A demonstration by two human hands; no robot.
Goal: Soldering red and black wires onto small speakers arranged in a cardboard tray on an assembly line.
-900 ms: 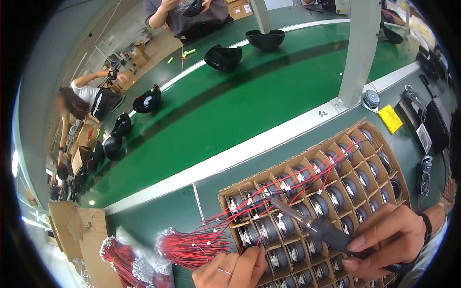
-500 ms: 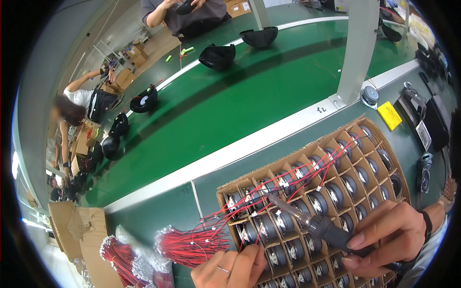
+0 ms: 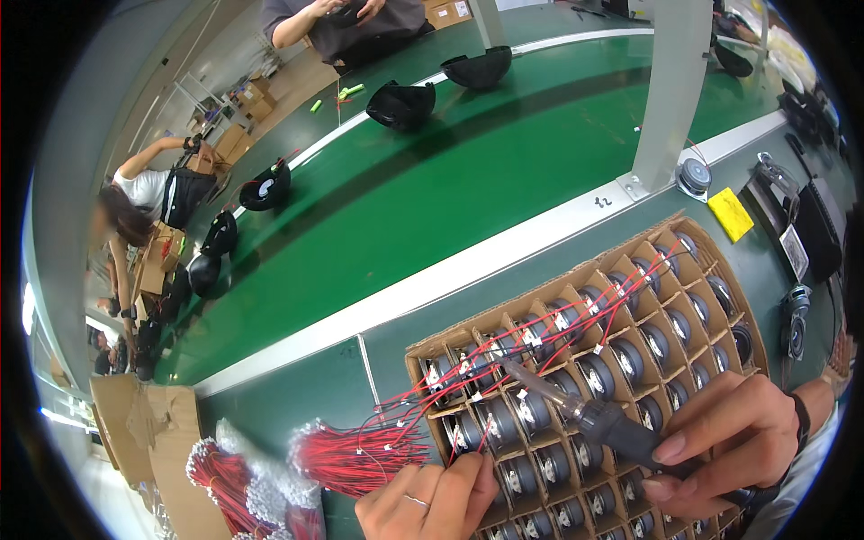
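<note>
My right hand (image 3: pixel 724 441) is closed around the dark handle of a soldering iron (image 3: pixel 621 436). The iron slants up to the left, its metal tip over the upper-left cells of a divided cardboard box (image 3: pixel 756 346). Round speakers (image 3: pixel 596 376) stand on edge in the cells. At the box's lower left, my left hand (image 3: pixel 430 504) pinches a thin red wire (image 3: pixel 487 435) beside a speaker in the second row. Red and black wires (image 3: pixel 549 340) with white connectors lie across the top rows. What the lower fingers of my left hand touch is hidden.
Wire bundles (image 3: pixel 355 459) lie left of the box, near a cardboard carton (image 3: pixel 171 423). A green conveyor belt (image 3: pixel 432 216) carries black shells (image 3: pixel 400 105). A metal post (image 3: pixel 670 108), a loose speaker (image 3: pixel 694 177) and a yellow sponge (image 3: pixel 730 215) are beyond. Co-workers (image 3: pixel 346 31) stand across the belt.
The black shells on the belt have shifted slightly left. Both my hands and the soldering iron stay almost in place. A co-worker at the left has moved an arm.
</note>
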